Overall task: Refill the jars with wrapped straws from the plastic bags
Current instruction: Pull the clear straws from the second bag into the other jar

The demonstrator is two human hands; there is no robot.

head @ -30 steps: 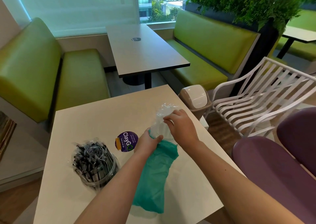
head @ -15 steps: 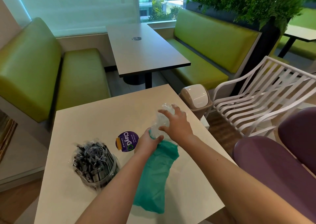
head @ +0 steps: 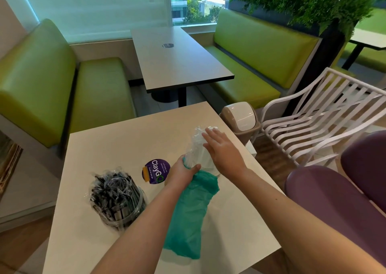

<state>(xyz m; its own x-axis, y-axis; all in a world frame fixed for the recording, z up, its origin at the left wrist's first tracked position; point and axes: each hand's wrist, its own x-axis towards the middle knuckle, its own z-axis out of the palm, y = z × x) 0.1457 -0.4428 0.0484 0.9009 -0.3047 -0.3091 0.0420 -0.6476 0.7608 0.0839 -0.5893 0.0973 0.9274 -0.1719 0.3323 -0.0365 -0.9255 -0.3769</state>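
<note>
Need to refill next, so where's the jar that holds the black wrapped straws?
Head view: the jar of straws stands on the white table, lower left, beside the purple sticker.

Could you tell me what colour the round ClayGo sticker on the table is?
Purple sticker with white lettering; head view.

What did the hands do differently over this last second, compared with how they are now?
The right hand let go of the top of the clear plastic bag: it was pinching it, and now its fingers are spread straight against the bag's side. The left hand still grips the bag's neck where the teal bag begins. The jar of black wrapped straws and the purple sticker stayed put.
</note>
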